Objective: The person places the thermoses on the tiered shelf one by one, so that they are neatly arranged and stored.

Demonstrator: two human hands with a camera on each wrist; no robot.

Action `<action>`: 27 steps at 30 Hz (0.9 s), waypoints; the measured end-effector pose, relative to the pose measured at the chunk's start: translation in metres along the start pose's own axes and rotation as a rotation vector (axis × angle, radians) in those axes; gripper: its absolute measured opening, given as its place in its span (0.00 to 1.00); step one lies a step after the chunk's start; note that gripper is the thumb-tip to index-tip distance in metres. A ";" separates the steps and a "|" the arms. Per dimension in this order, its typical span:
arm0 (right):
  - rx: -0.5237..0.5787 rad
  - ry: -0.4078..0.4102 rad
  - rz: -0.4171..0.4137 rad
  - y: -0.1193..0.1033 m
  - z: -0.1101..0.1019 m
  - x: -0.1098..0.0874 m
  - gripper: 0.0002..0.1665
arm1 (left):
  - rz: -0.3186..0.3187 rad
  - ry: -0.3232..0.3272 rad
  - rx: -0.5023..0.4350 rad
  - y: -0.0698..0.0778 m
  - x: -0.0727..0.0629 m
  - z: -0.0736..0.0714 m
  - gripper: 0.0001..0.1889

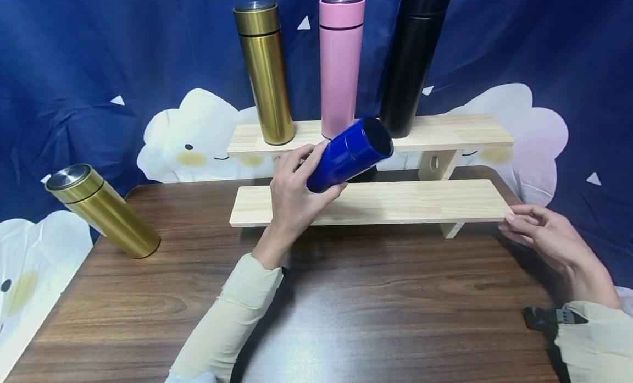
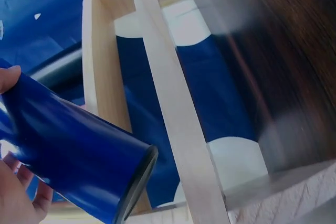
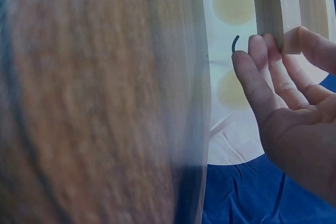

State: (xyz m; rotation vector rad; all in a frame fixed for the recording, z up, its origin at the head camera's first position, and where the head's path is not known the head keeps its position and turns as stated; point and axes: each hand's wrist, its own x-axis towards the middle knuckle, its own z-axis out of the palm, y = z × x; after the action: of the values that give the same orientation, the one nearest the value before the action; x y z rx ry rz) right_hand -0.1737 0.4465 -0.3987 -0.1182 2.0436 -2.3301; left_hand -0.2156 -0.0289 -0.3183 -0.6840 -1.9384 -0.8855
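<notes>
My left hand [image 1: 296, 188] holds a blue thermos flask [image 1: 348, 149] in the air, tilted over the lower board of a two-tier wooden shelf [image 1: 395, 201]. Its dark round end points up and to the right in the head view. The left wrist view shows the blue flask [image 2: 79, 145] close up, its dark-rimmed end apart from the boards. At the far right, my right hand [image 1: 554, 234] pinches the end of the lower board. Thumb on one side and fingers on the other, that hand [image 3: 299, 114] appears in the right wrist view.
On the upper board stand a gold flask [image 1: 267, 81], a pink flask [image 1: 340, 70] and a black flask [image 1: 412, 70]. A second gold flask [image 1: 106, 212] stands on the brown wooden table [image 1: 371, 300] at left. Behind hangs a blue cloth [image 1: 148, 42] with clouds.
</notes>
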 end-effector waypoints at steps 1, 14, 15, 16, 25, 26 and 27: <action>0.003 -0.001 0.000 0.000 0.000 0.000 0.16 | 0.000 0.002 -0.004 0.001 0.000 0.001 0.36; 0.034 -0.012 0.002 -0.001 0.001 -0.001 0.17 | -0.056 0.012 -0.062 0.010 0.004 0.014 0.38; 0.035 -0.012 0.002 -0.001 0.002 0.000 0.17 | -0.060 0.012 -0.065 0.010 0.004 0.015 0.38; 0.040 -0.013 0.003 -0.002 0.003 0.000 0.17 | -0.062 0.013 -0.067 0.010 0.004 0.016 0.38; 0.043 -0.009 0.010 -0.002 0.002 0.000 0.16 | -0.131 0.030 -0.120 0.013 0.009 0.021 0.38; 0.044 -0.008 0.009 -0.002 0.002 0.000 0.16 | -0.146 0.030 -0.135 0.013 0.010 0.022 0.38; 0.048 -0.009 0.008 -0.002 0.002 -0.001 0.16 | -0.162 0.031 -0.153 0.013 0.011 0.023 0.37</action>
State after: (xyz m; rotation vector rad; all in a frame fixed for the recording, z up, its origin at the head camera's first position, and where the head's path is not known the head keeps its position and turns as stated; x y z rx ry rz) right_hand -0.1730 0.4451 -0.3969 -0.1192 1.9788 -2.3674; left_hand -0.2221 -0.0016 -0.3130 -0.6032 -1.9330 -1.1477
